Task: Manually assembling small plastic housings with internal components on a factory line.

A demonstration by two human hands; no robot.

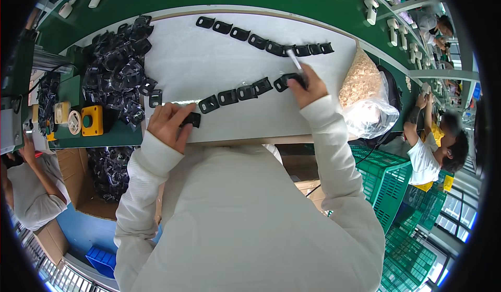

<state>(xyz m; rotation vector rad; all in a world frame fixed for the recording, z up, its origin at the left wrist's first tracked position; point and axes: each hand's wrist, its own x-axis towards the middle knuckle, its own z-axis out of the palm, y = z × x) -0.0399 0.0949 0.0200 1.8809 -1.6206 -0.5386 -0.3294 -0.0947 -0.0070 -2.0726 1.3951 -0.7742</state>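
Small black plastic parts with an oblong opening lie in two slanting rows on the white work surface point(172, 36): a far row point(240, 33) and a nearer row point(227, 98). At the nearer row's left end, my left hand point(168, 125) is closed with thumb and forefinger on a black plastic part point(193, 118). My right hand point(311, 87), at that row's right end, has its thumb and fingers closed around another black plastic part point(282, 83). A slim white stick point(294, 60) juts up from the same hand, its far end near the far row.
A heap of black parts in clear wrapping point(117, 62) covers the left side. Beside it stands a yellow box with a round button point(92, 121). At right sits a clear bag of small tan pieces point(361, 83). Green crates point(383, 182) stand below; co-workers point(441, 148) are on both sides.
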